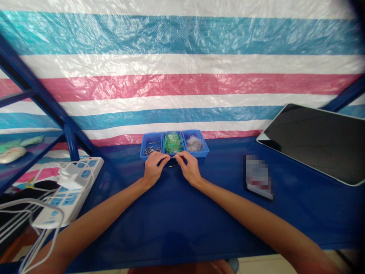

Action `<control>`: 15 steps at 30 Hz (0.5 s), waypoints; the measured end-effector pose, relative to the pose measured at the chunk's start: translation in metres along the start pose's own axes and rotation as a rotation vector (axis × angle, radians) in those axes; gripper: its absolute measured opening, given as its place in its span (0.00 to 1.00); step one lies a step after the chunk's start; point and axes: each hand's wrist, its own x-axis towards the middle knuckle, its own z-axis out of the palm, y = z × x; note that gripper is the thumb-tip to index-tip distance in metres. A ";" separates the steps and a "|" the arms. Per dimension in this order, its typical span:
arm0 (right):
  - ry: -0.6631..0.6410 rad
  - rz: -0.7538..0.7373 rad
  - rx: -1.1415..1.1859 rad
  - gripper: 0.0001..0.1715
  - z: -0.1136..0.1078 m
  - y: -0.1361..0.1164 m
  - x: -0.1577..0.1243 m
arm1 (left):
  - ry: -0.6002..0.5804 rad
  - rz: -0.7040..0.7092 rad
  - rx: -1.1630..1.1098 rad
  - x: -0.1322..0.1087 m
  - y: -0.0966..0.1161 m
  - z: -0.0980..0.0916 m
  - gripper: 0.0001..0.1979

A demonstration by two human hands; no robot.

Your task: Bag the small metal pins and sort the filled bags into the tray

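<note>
My left hand [153,167] and my right hand [189,167] meet just in front of three joined blue bins. Thumb and fingers of each are pinched on one end of a thin dark metal rod [172,157], which spans the small gap between them. Its exact kind is too small to make out. Below it, a second thin rod [172,166] lies on the blue table. The left bin [142,149] holds loose small metal pieces [152,150]. Green packets [173,143] fill the middle one, and clear plastic bags [194,143] lie in the right bin [205,151].
A white power strip [82,190] with tangled cables lies at the left, by my left forearm. At the right are a phone with a blurred screen [259,177] and a large dark-screened tablet or monitor [316,140]. A striped plastic sheet [182,83] hangs behind the table [171,220].
</note>
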 end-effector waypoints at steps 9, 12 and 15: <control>-0.056 -0.053 -0.016 0.15 -0.001 -0.004 -0.001 | 0.040 -0.067 0.003 -0.001 -0.001 -0.002 0.07; -0.071 -0.057 -0.034 0.17 -0.001 -0.004 -0.001 | 0.019 -0.063 -0.027 -0.002 -0.002 -0.003 0.09; -0.063 -0.053 -0.042 0.18 -0.002 -0.004 -0.001 | 0.005 -0.042 -0.063 -0.002 -0.001 -0.003 0.08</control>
